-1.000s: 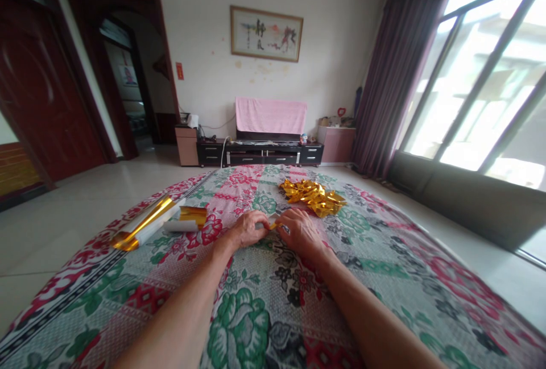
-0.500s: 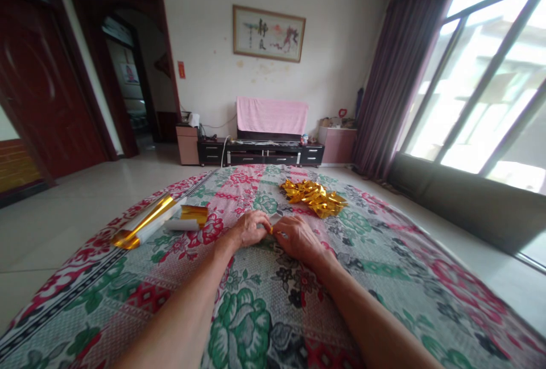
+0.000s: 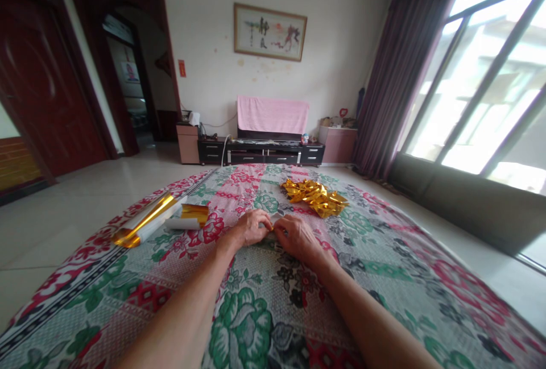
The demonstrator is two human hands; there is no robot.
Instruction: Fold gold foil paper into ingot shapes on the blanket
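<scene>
My left hand (image 3: 255, 227) and my right hand (image 3: 295, 235) meet over the middle of the flowered cloth. Between them they pinch a small sheet of gold foil paper (image 3: 276, 217), whose white back shows just beyond the fingers. Most of the sheet is hidden by the hands. Behind my right hand lies a pile of folded gold foil pieces (image 3: 318, 195). Off to the left of my left hand rest a curled stack of gold foil sheets (image 3: 195, 215) and a larger loose roll of gold foil paper (image 3: 149, 221), white on its other side.
A flowered cloth (image 3: 241, 323) covers the broad surface in front of me. Beyond its far edge stands a low black cabinet (image 3: 313, 154) with a pink towel (image 3: 273, 114) draped over something on it. A purple curtain (image 3: 392, 67) hangs by the window at right.
My right hand's fingers have shifted slightly at the sheet, and less gold shows between the hands. The pile and the rolls have stayed in place.
</scene>
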